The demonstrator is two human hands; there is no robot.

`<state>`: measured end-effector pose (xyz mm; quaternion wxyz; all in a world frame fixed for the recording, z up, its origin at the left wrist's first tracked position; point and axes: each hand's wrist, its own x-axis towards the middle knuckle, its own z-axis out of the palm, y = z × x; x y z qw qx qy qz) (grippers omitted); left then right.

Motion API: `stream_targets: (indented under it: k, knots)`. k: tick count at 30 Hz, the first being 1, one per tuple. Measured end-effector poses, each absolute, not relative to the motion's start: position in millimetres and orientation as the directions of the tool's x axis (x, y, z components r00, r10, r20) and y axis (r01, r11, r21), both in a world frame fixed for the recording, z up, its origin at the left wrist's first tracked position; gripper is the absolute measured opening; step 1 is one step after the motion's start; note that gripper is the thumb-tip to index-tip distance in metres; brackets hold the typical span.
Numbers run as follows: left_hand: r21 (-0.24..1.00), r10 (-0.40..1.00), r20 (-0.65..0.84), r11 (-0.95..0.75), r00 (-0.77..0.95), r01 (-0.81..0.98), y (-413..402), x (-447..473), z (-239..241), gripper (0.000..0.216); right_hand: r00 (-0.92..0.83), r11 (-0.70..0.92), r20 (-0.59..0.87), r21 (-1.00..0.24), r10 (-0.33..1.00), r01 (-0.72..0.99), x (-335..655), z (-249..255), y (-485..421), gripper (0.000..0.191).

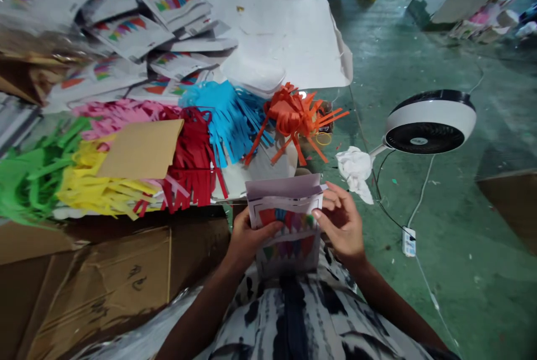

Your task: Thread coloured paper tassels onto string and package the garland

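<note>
Both hands hold one white packet (285,220) with a clear window that shows coloured paper fringes, just above my lap. My left hand (247,237) grips its left edge, thumb across the front. My right hand (342,220) pinches the right edge near the top, where the flap stands open. On the table ahead lie bunches of cut paper fringe: orange (293,117), blue (229,114), red (193,159), yellow (96,186), green (29,175) and pink (113,114).
Several printed packets (138,30) are piled at the table's far left. A brown card (140,147) lies on the fringes. A cardboard box (104,282) stands at lower left. A white fan (428,122), crumpled tissue (356,170) and a cable with a plug (409,240) sit on the green floor.
</note>
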<state>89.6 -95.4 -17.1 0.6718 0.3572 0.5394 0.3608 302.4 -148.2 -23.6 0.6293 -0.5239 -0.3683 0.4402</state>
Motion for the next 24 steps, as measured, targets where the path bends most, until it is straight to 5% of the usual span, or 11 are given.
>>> stream_targets:
  k: [12,21,24]
  knots:
    - [0.893,0.898,-0.427,0.437,0.105,-0.110,-105.4,101.4,-17.3,0.055,0.568,0.109,0.022,-0.987,0.823,-0.120,284.6,-35.6,-151.4,0.041]
    - [0.922,0.925,-0.328,0.357,0.190,-0.147,-98.8,93.9,-14.2,0.083,0.373,0.096,0.118,-0.992,0.920,0.077,317.8,-27.8,-148.7,0.040]
    - [0.933,0.952,-0.223,0.272,0.211,-0.238,-86.5,85.3,-16.2,0.077,0.278,0.079,0.113,-0.988,0.954,0.131,336.3,-25.6,-147.1,0.039]
